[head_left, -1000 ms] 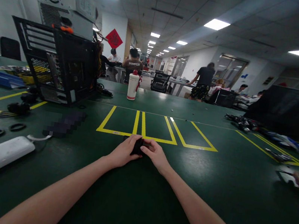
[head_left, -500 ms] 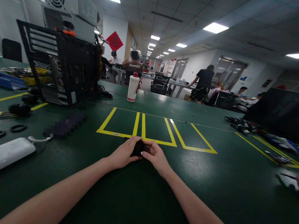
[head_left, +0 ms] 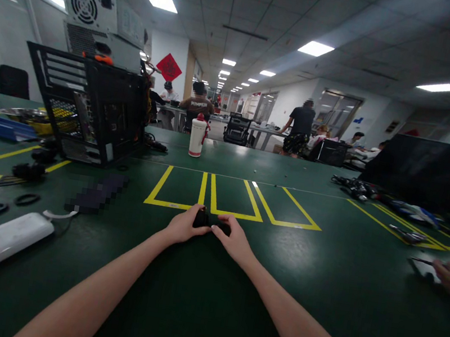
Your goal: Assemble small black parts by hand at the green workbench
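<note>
Left hand (head_left: 182,225) clamped on a black part (head_left: 200,219), right hand (head_left: 235,241) pinching a dark piece (head_left: 222,227) beside it, both low over table (head_left: 203,307), I'd guess for steadiness

Just below centre, the small object (head_left: 201,219) was black; the tabletop (head_left: 202,313) was dark green with yellow tape outlines (head_left: 297,225); the bottle (head_left: 196,140), left of centre, was white with a red cap (head_left: 201,116).

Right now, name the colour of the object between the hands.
The object looks black; see head view.
</note>
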Motion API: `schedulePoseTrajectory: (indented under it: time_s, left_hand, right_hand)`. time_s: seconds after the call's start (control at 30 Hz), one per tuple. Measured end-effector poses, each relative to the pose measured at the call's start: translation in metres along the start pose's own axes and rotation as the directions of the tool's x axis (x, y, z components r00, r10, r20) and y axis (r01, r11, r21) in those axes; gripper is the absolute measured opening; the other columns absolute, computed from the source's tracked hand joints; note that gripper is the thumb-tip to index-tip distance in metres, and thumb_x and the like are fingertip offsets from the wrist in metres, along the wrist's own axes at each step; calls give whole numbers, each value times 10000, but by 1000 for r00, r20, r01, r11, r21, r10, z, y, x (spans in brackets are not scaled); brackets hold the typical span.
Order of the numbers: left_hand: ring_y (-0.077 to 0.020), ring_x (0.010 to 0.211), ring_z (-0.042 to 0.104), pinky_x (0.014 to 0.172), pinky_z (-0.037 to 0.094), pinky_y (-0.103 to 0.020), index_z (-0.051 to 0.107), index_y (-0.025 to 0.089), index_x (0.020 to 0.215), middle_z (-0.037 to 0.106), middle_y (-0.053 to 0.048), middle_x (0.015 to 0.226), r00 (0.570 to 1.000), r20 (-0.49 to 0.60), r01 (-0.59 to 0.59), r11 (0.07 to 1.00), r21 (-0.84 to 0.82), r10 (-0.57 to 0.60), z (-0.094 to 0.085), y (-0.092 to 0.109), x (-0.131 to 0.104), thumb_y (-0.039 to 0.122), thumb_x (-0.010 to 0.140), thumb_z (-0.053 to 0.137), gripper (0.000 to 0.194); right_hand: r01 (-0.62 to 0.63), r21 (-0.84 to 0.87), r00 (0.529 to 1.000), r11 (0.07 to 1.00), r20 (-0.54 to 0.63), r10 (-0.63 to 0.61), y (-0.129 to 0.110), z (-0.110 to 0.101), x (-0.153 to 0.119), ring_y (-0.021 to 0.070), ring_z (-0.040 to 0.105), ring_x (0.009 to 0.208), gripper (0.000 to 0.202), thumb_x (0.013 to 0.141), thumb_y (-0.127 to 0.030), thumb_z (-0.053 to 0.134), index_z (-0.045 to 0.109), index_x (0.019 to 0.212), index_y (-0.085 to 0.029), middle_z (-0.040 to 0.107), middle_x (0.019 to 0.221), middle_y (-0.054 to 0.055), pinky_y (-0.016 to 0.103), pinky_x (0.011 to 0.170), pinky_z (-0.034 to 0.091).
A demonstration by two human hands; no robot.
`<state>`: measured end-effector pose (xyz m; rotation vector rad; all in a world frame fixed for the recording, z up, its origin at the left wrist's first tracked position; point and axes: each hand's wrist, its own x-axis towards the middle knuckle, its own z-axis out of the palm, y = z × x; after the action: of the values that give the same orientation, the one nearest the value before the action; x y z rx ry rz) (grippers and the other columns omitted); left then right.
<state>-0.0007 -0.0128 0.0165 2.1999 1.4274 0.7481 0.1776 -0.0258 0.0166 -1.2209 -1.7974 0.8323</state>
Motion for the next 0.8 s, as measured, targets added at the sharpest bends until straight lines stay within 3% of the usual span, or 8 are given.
schedulePoseTrajectory:
  time_s: [0.13, 0.3, 0.47, 0.63, 0.8]
  left_hand:
    - [-251, 950, 522, 734, 451, -359, 294, 233, 1163, 482, -81, 1109, 999, 35, 36, 999, -23, -35, -7, -4, -6, 440, 675, 551, 590]
    - [-240, 977, 507, 769, 435, -362, 304, 239, 1166, 479, -76, 1124, 1000, 21, 13, 998, -59, -11, -16, -4, -37, 404, 681, 555, 571]
    - [-216, 968, 515, 796, 427, -347, 288, 240, 1171, 492, -55, 1109, 997, 67, 52, 995, -87, -46, -29, 11, -87, 363, 676, 565, 581]
    - [-194, 1017, 484, 876, 380, -319, 289, 276, 1168, 489, -11, 1126, 990, 114, 98, 992, -78, -89, -51, 32, -153, 325, 665, 554, 571]
    - [-201, 995, 497, 880, 377, -340, 288, 305, 1170, 496, 3, 1115, 972, 84, 219, 975, 19, -220, -72, 20, -203, 252, 656, 514, 564]
  right_hand:
    - [-23, -116, 999, 993, -26, 21, -4, -7, -11, 203, 469, 970, 448, 649, -437, 550, 460, 1020, -202, 480, 1041, 45, 387, 855, 360]
    - [12, -233, 999, 972, 38, -3, -2, -19, -24, 218, 465, 1001, 481, 650, -373, 571, 432, 1086, -228, 475, 1091, 44, 388, 869, 356]
    - [-16, -223, 999, 975, 37, 25, -19, -15, -46, 224, 458, 1032, 445, 661, -291, 563, 435, 1082, -228, 493, 1094, 40, 404, 897, 342]
    - [47, -160, 976, 986, 217, -11, -50, 1, -95, 205, 435, 1066, 493, 654, -301, 571, 405, 1116, -256, 475, 1127, 23, 355, 929, 331]
    - [36, -169, 968, 985, 251, 8, -63, 7, -121, 210, 392, 1110, 589, 634, -298, 587, 352, 1170, -242, 409, 1198, 39, 332, 958, 298]
